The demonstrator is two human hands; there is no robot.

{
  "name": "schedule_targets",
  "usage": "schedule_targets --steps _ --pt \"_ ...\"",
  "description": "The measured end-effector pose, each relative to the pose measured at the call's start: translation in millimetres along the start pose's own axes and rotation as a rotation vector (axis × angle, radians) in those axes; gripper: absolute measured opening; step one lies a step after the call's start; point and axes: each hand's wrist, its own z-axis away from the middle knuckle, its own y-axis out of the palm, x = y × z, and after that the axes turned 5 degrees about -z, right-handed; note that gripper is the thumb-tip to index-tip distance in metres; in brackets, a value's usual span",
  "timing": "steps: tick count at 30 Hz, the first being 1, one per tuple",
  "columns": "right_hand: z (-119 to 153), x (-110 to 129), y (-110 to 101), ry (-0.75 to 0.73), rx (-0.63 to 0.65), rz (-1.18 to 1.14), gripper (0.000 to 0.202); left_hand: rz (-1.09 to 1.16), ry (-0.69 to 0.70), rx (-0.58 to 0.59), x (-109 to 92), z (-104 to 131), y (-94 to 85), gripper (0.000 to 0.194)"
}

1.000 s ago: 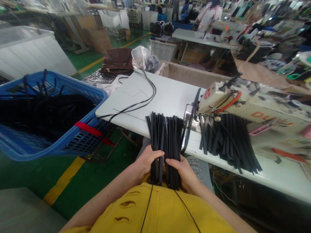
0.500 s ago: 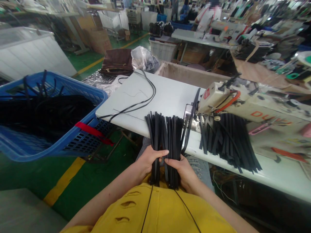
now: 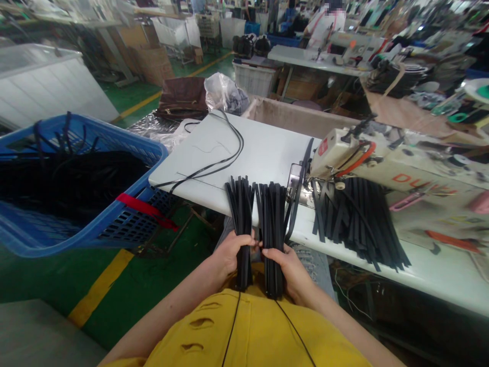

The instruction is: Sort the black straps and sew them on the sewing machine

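Observation:
My left hand is closed round a bundle of black strips, its thumb across the front. Beside it my right hand grips a second bundle of black strips. Both bundles stand roughly upright in front of my yellow top, with a narrow gap between them. Their upper ends overlap the front edge of the white sewing table. Most of the fingers are hidden behind the strips. To the right, a fanned pile of black strips lies on the table under the sewing machine.
A blue basket full of black strips stands at the left, with a red band tied to its rim. Thin black cords loop over the table. Behind it are a plastic bag and a beige bin. A person works farther back.
The two bundles have come apart a little, the left one shifting left, so a clearer gap shows between them. The left thumb no longer reaches across to the right bundle.

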Motion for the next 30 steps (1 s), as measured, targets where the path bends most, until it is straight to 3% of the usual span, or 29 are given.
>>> schedule_targets --steps 6,10,30 --pt "-1.0 -1.9 0.0 0.005 0.028 0.012 0.030 -0.053 -0.011 0.050 -4.2 3.2 4.1 0.031" --pt "-1.7 -2.9 0.9 -0.030 0.049 -0.004 0.044 -0.035 -0.027 0.023 -3.8 3.8 7.4 0.042" --pt "1.7 -2.7 -1.7 0.029 0.042 -0.042 0.053 -0.054 0.014 -0.067 2.4 2.2 0.9 0.037"
